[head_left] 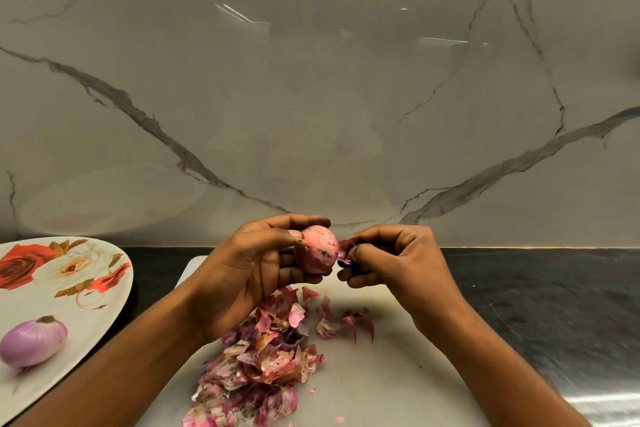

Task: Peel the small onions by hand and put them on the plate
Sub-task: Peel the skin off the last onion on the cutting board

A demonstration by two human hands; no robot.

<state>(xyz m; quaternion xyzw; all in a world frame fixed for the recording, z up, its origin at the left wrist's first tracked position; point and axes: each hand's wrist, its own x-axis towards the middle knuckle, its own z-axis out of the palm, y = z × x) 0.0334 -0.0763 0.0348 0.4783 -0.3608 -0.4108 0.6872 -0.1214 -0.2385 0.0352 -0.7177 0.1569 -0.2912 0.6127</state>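
In the middle of the frame, the left hand held a small pink onion up over the white board, its fingers and thumb curled round it. The right hand, just beside it, pinched a bit of purple skin that touched the right side of that onion. Under the hands, a heap of peeled skins lay on the board. At the lower left, one peeled onion sat on the flowery plate. The board and plate were on the dark worktop.

Kitchen: marble backsplash, dark countertop, cutting board, onion peels
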